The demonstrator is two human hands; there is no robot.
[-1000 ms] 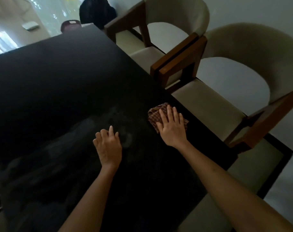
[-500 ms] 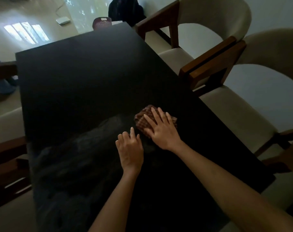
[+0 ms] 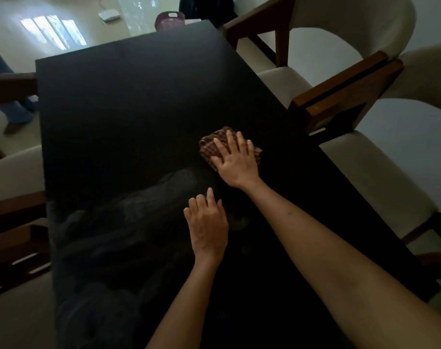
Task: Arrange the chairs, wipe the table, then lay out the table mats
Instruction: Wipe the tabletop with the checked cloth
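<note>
Head view: I logged right hand (image 3: 235,163) flat, pressing cloth (image 3: 209,148) onto table (image 3: 128,102) to wipe; left hand (image 3: 206,226) relaxed, likely bracing.

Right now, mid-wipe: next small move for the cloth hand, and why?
Probably push the cloth on toward the far end of the table. The right hand presses it flat with straight fingers, and faint smear marks show only on the near part, so the far part looks unwiped. The left hand rests on the top as a brace.
</note>
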